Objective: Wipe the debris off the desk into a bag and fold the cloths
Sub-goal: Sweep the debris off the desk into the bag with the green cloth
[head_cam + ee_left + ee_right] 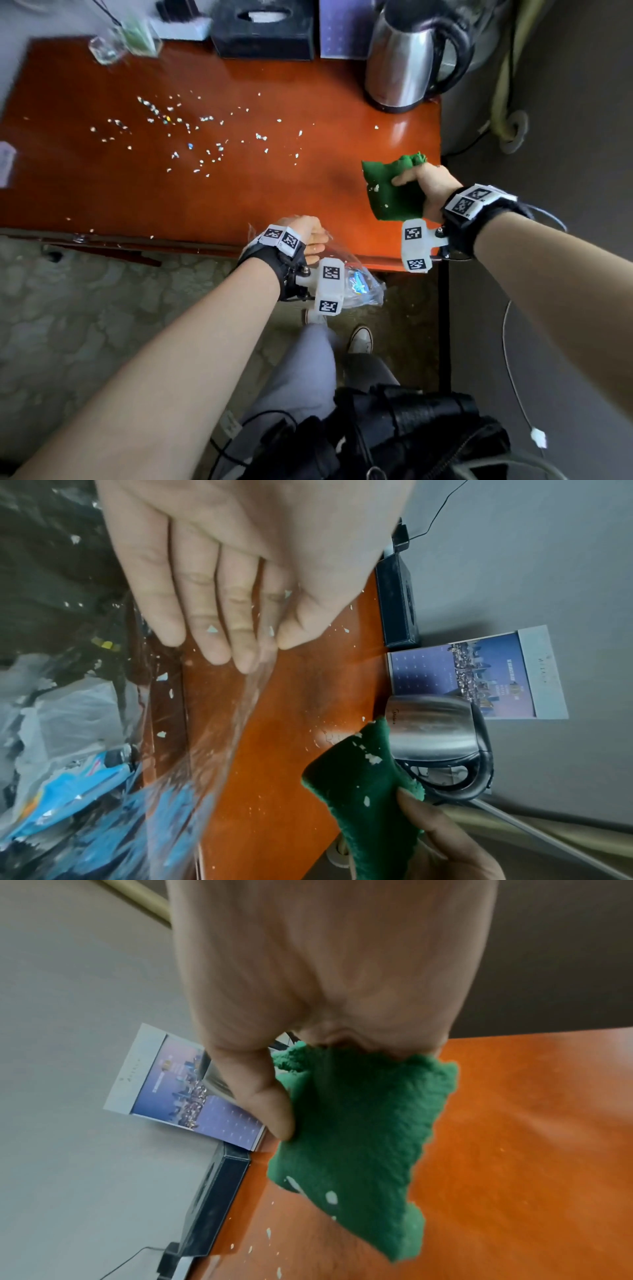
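My right hand (416, 183) grips a bunched green cloth (390, 192) lifted above the right part of the orange-brown desk (239, 192); white flecks cling to the cloth (356, 1137). My left hand (310, 236) pinches the rim of a clear plastic bag (359, 284) at the desk's front edge, thumb against fingers (219, 631). The bag (103, 791) hangs below the edge and holds blue wrappers and scraps. Small white debris (178, 133) lies scattered over the left and middle of the desk.
A steel kettle (411, 58) stands at the back right, with a black tissue box (263, 31), a calendar card (479, 677) and a glass (106, 48) along the back. The person's legs and a black bag (394, 431) are below the desk.
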Motion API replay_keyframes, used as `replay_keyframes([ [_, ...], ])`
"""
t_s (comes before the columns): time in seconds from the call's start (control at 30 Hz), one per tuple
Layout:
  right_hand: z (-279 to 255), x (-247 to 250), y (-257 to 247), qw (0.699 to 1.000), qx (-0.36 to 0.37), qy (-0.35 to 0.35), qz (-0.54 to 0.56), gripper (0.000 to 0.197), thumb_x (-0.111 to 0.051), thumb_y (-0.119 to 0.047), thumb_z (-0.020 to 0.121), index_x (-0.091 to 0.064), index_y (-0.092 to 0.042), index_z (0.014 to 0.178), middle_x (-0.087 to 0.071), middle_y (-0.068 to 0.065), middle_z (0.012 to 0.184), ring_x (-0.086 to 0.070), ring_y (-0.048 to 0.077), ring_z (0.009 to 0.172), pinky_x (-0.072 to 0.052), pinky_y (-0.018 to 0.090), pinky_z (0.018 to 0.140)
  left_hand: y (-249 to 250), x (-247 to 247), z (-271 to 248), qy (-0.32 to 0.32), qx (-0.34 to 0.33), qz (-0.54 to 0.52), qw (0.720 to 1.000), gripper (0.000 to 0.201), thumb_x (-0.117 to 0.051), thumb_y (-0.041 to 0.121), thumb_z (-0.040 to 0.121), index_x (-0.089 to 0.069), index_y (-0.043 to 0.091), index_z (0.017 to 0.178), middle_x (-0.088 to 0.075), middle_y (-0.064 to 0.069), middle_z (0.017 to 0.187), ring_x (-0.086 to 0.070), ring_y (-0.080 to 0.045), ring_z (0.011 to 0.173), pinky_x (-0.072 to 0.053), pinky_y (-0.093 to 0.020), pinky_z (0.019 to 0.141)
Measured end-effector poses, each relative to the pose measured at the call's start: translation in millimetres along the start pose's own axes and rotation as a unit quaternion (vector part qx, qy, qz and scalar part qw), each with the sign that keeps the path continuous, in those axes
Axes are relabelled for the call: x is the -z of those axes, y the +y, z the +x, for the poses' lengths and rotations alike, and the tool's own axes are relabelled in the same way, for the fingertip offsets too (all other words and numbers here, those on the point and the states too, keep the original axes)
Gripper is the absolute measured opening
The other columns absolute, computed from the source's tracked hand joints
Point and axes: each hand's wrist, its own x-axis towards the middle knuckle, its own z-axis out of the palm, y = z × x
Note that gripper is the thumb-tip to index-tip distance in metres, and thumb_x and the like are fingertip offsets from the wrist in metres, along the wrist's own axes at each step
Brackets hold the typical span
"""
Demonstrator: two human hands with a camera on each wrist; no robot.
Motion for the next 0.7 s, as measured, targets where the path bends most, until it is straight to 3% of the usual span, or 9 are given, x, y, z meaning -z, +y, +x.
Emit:
replay_keyframes([
  [0.07, 6, -5, -6, 1.000, 0.018, 0.024, -0.004, 0.062, -0.065, 0.008, 0.064, -0.049, 0.002, 0.123, -0.063, 0.024, 0.109, -0.067, 0.040, 0.089, -0.056, 0.054, 0.065, 4, 5, 6, -0.030, 0.020, 0.010, 0.999, 0.027, -0.048, 0.007, 0.095, -0.048, 0.013, 0.069, -0.049, -0.001, 0.071, -0.040, -0.014, 0.060, -0.033, -0.026, 0.055],
  [0.13, 21, -8, -8, 0.998, 0.030, 0.047, -0.018, 0.054, -0.064, 0.008, 0.062, -0.056, 0.002, 0.115, -0.064, 0.025, 0.108, -0.066, 0.041, 0.091, -0.055, 0.057, 0.075, 7, 7, 13, -0.043, 0.037, 0.022, 0.998, 0.029, -0.045, 0.007, 0.096, -0.045, 0.015, 0.068, -0.046, 0.001, 0.069, -0.036, -0.013, 0.058, -0.029, -0.025, 0.052],
  [0.23, 61, -5, -6, 0.992, 0.054, 0.106, -0.042, 0.059, -0.066, -0.004, 0.048, -0.060, -0.003, 0.107, -0.067, 0.020, 0.100, -0.067, 0.037, 0.087, -0.055, 0.056, 0.080, 10, 10, 29, -0.018, 0.045, 0.035, 0.998, 0.015, -0.050, 0.010, 0.095, -0.056, 0.010, 0.081, -0.061, -0.001, 0.077, -0.044, -0.014, 0.061, -0.040, -0.026, 0.057],
  [0.3, 57, -14, -21, 0.988, 0.053, 0.127, -0.071, 0.053, -0.067, -0.006, 0.054, -0.060, -0.004, 0.107, -0.067, 0.014, 0.095, -0.066, 0.032, 0.086, -0.057, 0.047, 0.080, 12, 13, 37, -0.011, 0.048, 0.045, 0.998, 0.012, -0.054, 0.015, 0.095, -0.063, 0.008, 0.089, -0.069, -0.003, 0.086, -0.052, -0.013, 0.065, -0.046, -0.027, 0.061],
  [0.4, 52, -23, -43, 0.982, 0.066, 0.148, -0.098, 0.032, -0.062, 0.000, 0.073, -0.058, -0.009, 0.104, -0.061, 0.003, 0.081, -0.063, 0.020, 0.073, -0.051, 0.026, 0.062, 16, 16, 47, -0.017, 0.055, 0.057, 0.997, 0.016, -0.053, 0.018, 0.096, -0.066, 0.009, 0.096, -0.071, -0.004, 0.100, -0.060, -0.013, 0.075, -0.050, -0.030, 0.073],
  [0.47, 61, -30, -54, 0.975, 0.079, 0.172, -0.114, 0.033, -0.061, -0.004, 0.074, -0.060, -0.011, 0.106, -0.063, 0.001, 0.083, -0.064, 0.019, 0.073, -0.048, 0.021, 0.058, 20, 21, 51, -0.020, 0.053, 0.069, 0.996, 0.018, -0.052, 0.019, 0.097, -0.066, 0.009, 0.100, -0.071, -0.003, 0.104, -0.061, -0.012, 0.079, -0.050, -0.031, 0.078],
  [0.57, 74, -42, -66, 0.972, 0.086, 0.179, -0.127, 0.028, -0.056, -0.004, 0.082, -0.059, -0.021, 0.104, -0.059, -0.005, 0.074, -0.058, 0.011, 0.057, -0.042, 0.013, 0.041, 26, 28, 57, -0.039, 0.061, 0.089, 0.993, 0.023, -0.048, 0.022, 0.100, -0.064, 0.009, 0.109, -0.067, -0.004, 0.115, -0.059, -0.012, 0.082, -0.048, -0.034, 0.093],
  [0.63, 85, -52, -73, 0.965, 0.094, 0.186, -0.157, 0.032, -0.054, -0.006, 0.085, -0.062, -0.024, 0.110, -0.061, -0.003, 0.082, -0.060, 0.017, 0.068, -0.046, 0.018, 0.053, 29, 32, 66, -0.043, 0.064, 0.099, 0.992, 0.030, -0.044, 0.023, 0.102, -0.063, 0.008, 0.119, -0.065, -0.006, 0.124, -0.058, -0.014, 0.090, -0.045, -0.035, 0.100],
  [0.7, 96, -63, -77, 0.954, 0.106, 0.196, -0.201, 0.035, -0.053, -0.008, 0.083, -0.064, -0.021, 0.113, -0.065, 0.001, 0.095, -0.064, 0.023, 0.089, -0.050, 0.025, 0.074, 31, 36, 73, -0.042, 0.067, 0.103, 0.992, 0.034, -0.042, 0.024, 0.103, -0.061, 0.007, 0.125, -0.063, -0.007, 0.129, -0.057, -0.014, 0.092, -0.045, -0.034, 0.096],
])
